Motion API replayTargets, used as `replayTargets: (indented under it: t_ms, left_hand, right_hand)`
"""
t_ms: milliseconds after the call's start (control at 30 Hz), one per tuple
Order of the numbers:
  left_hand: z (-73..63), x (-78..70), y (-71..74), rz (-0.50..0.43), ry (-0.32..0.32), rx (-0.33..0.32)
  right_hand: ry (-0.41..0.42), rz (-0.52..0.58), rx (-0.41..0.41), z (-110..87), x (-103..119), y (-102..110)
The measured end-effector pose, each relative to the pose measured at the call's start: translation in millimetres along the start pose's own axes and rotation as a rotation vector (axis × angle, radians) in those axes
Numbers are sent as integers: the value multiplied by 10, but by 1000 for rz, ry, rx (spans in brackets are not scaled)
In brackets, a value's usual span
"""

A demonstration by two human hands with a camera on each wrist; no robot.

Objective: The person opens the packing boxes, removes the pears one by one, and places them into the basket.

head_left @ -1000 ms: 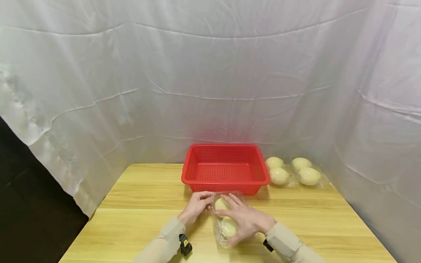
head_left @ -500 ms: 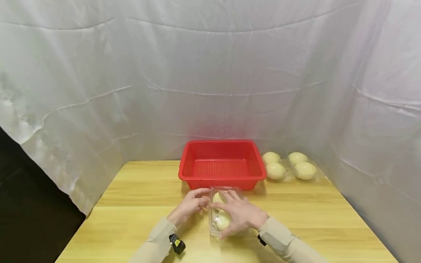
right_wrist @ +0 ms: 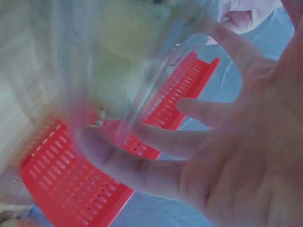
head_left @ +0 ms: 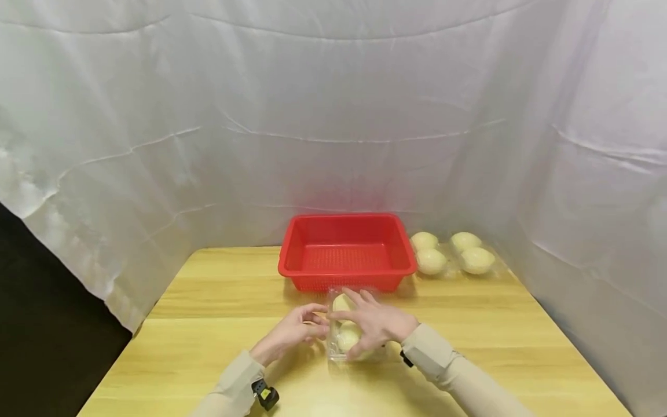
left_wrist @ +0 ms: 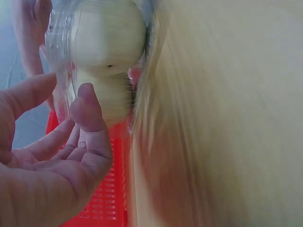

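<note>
A clear plastic clamshell box (head_left: 337, 351) with two pale yellow oval fruits (head_left: 348, 336) lies on the table in front of the red basket. My right hand (head_left: 376, 322) is spread over the top of the box, fingers apart and thumb toward its near end. In the right wrist view those fingers look nearly straight against the blurred plastic. At the box's left side is my left hand (head_left: 293, 331), its fingers loosely bent, with the tips at or close to the plastic edge. The left wrist view shows the two fruits (left_wrist: 108, 35) through the box wall, one beyond the other.
A red perforated basket (head_left: 346, 281) stands at the back of the wooden table (head_left: 208, 347). To its right sit more clear boxes with pale fruits (head_left: 431, 262), (head_left: 477, 260). A white cloth (head_left: 339, 104) hangs behind and along both sides.
The box has turned slightly, and its left edge now runs straighter away from me. My left hand has eased slightly away from that edge. The right hand stays over the top.
</note>
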State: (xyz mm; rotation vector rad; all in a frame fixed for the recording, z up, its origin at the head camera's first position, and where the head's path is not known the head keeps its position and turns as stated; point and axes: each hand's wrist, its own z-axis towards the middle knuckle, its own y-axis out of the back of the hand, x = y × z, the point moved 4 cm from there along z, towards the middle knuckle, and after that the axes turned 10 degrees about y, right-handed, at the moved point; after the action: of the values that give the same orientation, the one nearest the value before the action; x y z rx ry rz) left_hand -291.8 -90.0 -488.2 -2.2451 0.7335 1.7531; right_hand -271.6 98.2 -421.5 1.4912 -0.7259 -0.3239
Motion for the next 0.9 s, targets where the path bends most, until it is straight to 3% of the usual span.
replayTargets:
  t_ms: [167,300,433,733,900]
  left_hand:
    - [-91,38,-20,-4,6,23]
    - [-139,59,-47,15,-22,22]
    - [-186,63,-55,44,-39,21]
    - [-229,68,-83,16,-52,25]
    - [-187,90,-117,-1,-44,83]
  right_hand:
    - [-117,12,69,51,61,8]
    - [-172,-1,74,67,80,-2]
    - [-163,-14,50,78,78,-12]
    - [-81,-14,-7,94,37,-37]
    - [-53,-40,-31,72,7,-25]
